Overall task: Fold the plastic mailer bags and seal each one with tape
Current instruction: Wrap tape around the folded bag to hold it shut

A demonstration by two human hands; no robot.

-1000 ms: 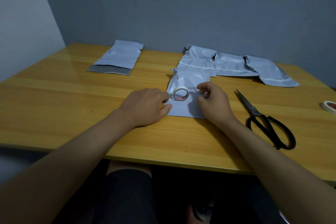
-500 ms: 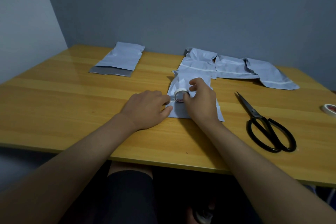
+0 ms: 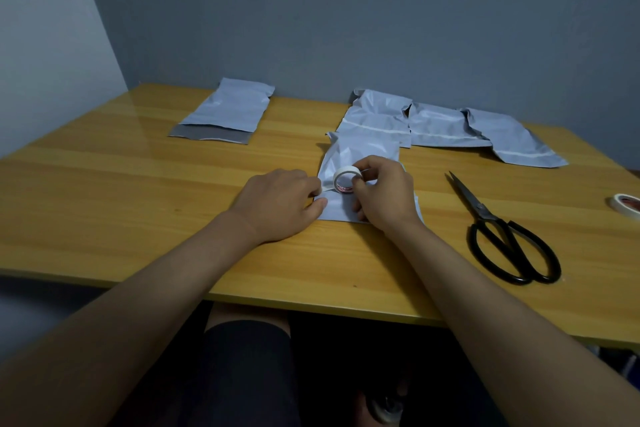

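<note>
A folded grey mailer bag (image 3: 360, 152) lies in the middle of the wooden table (image 3: 138, 191). A small roll of white tape (image 3: 346, 177) stands on edge on the bag, and my right hand (image 3: 384, 194) holds it between thumb and fingers. A short strip of tape runs from the roll toward my left hand (image 3: 280, 203). That hand presses the bag's left edge and the strip's end with its fingertips. Both hands hide the near part of the bag.
Three flat mailer bags (image 3: 446, 128) lie in a row by the back wall, and another bag (image 3: 228, 111) sits at the back left. Black scissors (image 3: 502, 232) lie right of my hands. A second tape roll (image 3: 627, 204) is at the right edge.
My right hand moved left from the bag's right side onto the tape roll, took hold of it and tipped it up on edge. My left hand stayed in place.
</note>
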